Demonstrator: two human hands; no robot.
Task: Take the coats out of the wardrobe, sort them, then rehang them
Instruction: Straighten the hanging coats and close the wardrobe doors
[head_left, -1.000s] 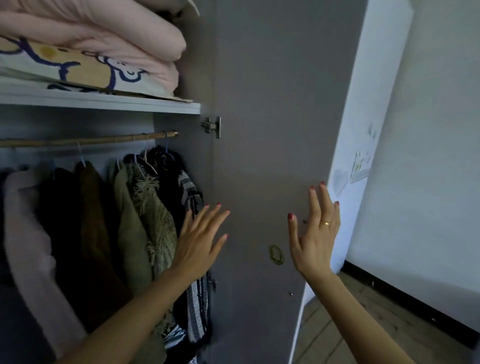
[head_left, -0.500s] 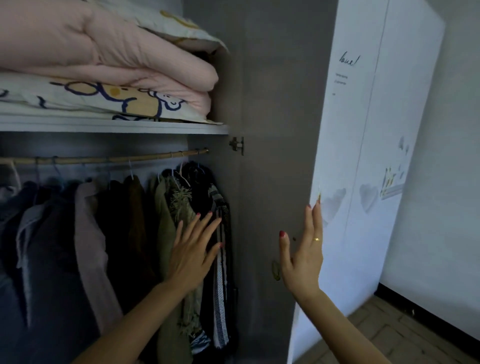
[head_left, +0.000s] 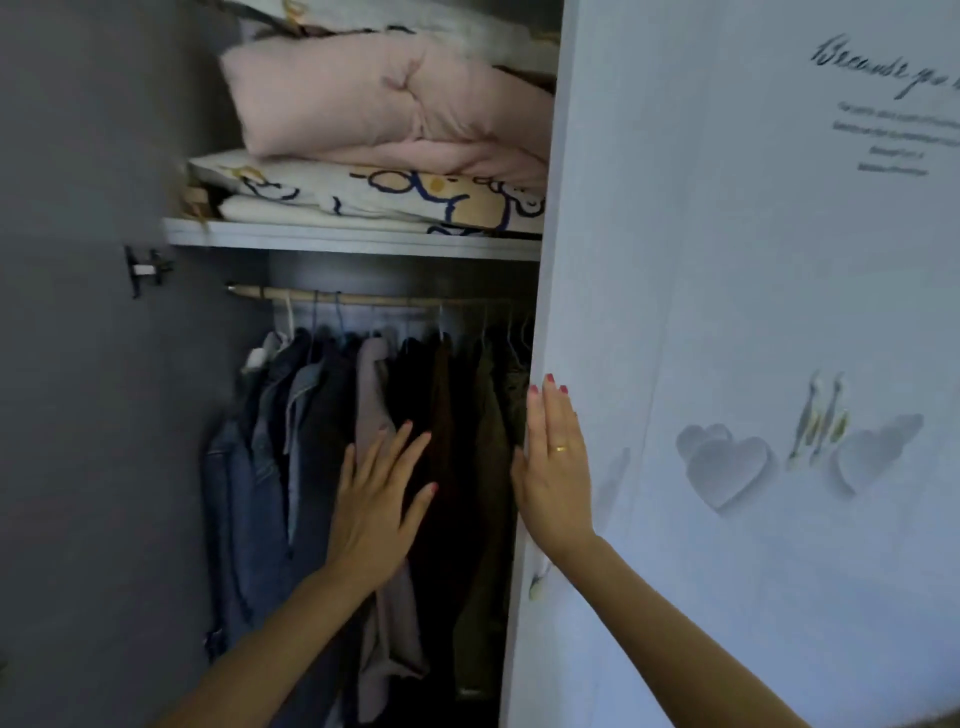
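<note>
Head view: the left hand (head_left: 376, 499) is spread flat, holding nothing, against the hanging coats (head_left: 374, 447); the right hand (head_left: 553, 467), fingers straight, presses the wardrobe door (head_left: 727, 312). The coats look soft and limp; best lifted by the hangers (head_left: 441, 325) above the left hand.

A: What hangs at the centre?
B: Coats (head_left: 374, 467) on a wooden rail (head_left: 363, 297): denim at nine o'clock, a pale pink one (head_left: 371, 384) in the middle, dark and olive ones toward three.

A: And the hands?
B: The left hand (head_left: 376, 499) reaches flat-fingered before the pink coat. The right hand (head_left: 556, 467) lies flat against the white door (head_left: 727, 312) edge.

A: At twelve o'clock?
B: Folded pink bedding (head_left: 395, 98) on a shelf (head_left: 353, 240).
</note>
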